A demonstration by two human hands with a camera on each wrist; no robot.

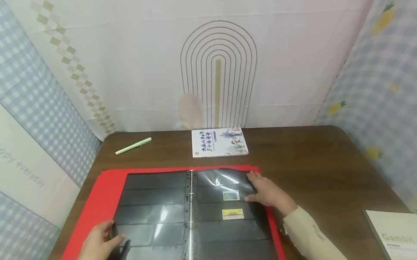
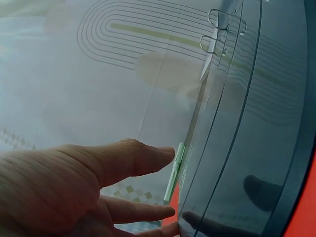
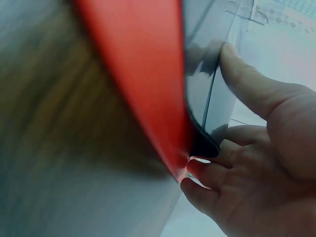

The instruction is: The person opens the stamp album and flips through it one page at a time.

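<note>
Brown table (image 1: 328,170), open red binder (image 1: 100,197) lying flat at its near centre, black pocket pages (image 1: 155,214), right hand (image 1: 269,192) resting flat-fingered on right page's far corner, left hand (image 1: 98,246) loosely touching left page's near edge, two stamps (image 1: 232,213), green pen (image 1: 133,146) beyond.

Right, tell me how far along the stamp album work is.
Done: the red binder lies open on the table, and two stamps sit in the right page's pockets. In hand: the right hand rests on the right page's upper outer edge, and the left hand touches the left page's lower corner. Left: the other pocket rows look empty, though glare hides part of them.
</note>
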